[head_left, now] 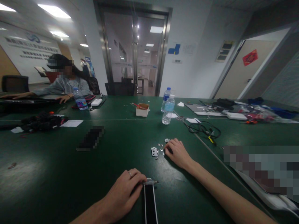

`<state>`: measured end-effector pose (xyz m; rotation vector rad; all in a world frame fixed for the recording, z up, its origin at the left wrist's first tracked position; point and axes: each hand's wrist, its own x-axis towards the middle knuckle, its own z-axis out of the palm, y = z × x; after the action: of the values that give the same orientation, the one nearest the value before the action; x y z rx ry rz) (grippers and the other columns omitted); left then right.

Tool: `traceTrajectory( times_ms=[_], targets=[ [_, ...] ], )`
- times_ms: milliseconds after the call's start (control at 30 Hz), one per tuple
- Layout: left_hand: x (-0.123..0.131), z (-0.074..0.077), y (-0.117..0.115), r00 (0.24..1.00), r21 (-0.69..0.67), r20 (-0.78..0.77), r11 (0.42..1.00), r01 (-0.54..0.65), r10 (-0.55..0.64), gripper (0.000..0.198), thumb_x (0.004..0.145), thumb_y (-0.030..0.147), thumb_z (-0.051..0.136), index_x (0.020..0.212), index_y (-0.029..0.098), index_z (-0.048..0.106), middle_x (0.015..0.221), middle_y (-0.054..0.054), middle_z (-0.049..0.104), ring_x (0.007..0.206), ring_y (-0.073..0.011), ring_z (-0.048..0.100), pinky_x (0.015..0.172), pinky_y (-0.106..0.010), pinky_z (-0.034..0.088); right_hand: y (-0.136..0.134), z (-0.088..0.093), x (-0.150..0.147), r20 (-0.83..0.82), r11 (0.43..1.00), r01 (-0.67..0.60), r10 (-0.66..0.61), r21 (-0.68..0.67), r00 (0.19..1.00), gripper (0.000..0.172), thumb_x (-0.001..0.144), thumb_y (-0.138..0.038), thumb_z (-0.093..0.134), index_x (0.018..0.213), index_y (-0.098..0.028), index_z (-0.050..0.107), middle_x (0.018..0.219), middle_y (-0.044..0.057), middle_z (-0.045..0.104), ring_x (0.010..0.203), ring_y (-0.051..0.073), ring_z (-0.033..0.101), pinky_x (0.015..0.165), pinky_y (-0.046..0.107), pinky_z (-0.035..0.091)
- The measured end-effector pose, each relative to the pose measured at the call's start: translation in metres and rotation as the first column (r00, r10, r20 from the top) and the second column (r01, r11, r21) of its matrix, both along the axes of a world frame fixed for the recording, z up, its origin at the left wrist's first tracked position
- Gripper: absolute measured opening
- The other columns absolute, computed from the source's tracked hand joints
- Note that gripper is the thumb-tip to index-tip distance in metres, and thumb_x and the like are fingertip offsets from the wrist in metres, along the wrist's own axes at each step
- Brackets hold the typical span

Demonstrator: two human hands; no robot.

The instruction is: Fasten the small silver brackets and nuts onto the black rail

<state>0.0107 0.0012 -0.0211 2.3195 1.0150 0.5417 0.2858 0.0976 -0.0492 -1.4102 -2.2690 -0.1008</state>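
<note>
My left hand (129, 191) is closed at the top end of a long black bar with pale edges (150, 205). Its thumb and forefinger pinch a small metal piece with a thin tip (152, 182) lying across that end. Farther out, my right hand (176, 153) rests on the table with fingers curled down and together; whatever its fingertips hold is hidden. Just left of them lie several small metal rings (161, 150), like nuts or washers, and a metal bracket with holes (154, 151). A second small bracket (167, 140) shows beyond the fingers.
Two water bottles (168, 110) stand past my right hand, near a small open box (142, 110). Black cables (205, 129) lie to the right. A blurred dark object (91, 138) is at left. Across the green table (58, 177) sits a person (67, 77).
</note>
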Motion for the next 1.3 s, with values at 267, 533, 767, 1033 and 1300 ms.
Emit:
traceTrajectory(
  times_ms=[267,533,767,1033,1300],
  targets=[
    [0.0,0.001,0.0,1.0,-0.01,-0.012,1.0,-0.007,0.007,0.027,0.093,0.012,0.043,0.111,0.025,0.058,0.106,-0.003,0.059,0.089,-0.0197,0.055,0.077,-0.03,0.046,-0.035,0.008,-0.016,-0.299,0.974,-0.222,0.227,0.049,0.927,0.014,0.089,-0.015,0.04,0.085,-0.019,0.054,0.082,0.006,0.058,0.076,0.018,0.053,0.068,0.031,0.045],
    [0.0,-0.003,0.0,1.0,0.015,-0.002,1.0,0.002,-0.002,0.026,0.092,0.011,0.042,0.11,0.024,0.057,0.104,-0.004,0.06,0.09,-0.0203,0.056,0.079,-0.032,0.046,-0.08,0.019,-0.046,-0.352,0.886,-0.461,0.445,0.042,0.823,0.013,0.08,-0.011,0.045,0.077,-0.019,0.055,0.066,0.002,0.057,0.06,0.013,0.052,0.055,0.025,0.04],
    [0.001,-0.001,0.001,1.0,0.024,-0.008,1.0,0.0,0.0,0.026,0.092,0.011,0.043,0.108,0.024,0.058,0.104,-0.004,0.06,0.09,-0.0202,0.056,0.08,-0.032,0.046,-0.076,0.015,-0.043,-0.335,0.901,-0.43,0.421,0.052,0.843,0.013,0.079,-0.013,0.045,0.075,-0.019,0.056,0.064,0.001,0.057,0.058,0.013,0.051,0.053,0.025,0.04],
    [0.001,-0.002,0.0,1.0,0.035,-0.004,0.999,0.005,-0.005,0.025,0.092,0.011,0.043,0.108,0.024,0.057,0.103,-0.004,0.06,0.09,-0.0199,0.056,0.08,-0.032,0.046,-0.079,0.02,-0.043,-0.328,0.858,-0.513,0.489,0.015,0.808,0.012,0.074,-0.012,0.045,0.076,-0.019,0.054,0.063,0.001,0.056,0.058,0.013,0.05,0.053,0.025,0.038],
    [0.0,-0.002,0.0,1.0,0.033,-0.02,0.999,0.006,-0.005,0.025,0.092,0.011,0.042,0.109,0.024,0.057,0.104,-0.004,0.06,0.09,-0.0203,0.056,0.078,-0.032,0.045,-0.08,0.025,-0.038,-0.395,0.822,-0.552,0.465,-0.14,0.792,0.011,0.071,-0.014,0.048,0.079,-0.019,0.054,0.068,0.0,0.054,0.06,0.013,0.049,0.056,0.025,0.04]
  ],
)
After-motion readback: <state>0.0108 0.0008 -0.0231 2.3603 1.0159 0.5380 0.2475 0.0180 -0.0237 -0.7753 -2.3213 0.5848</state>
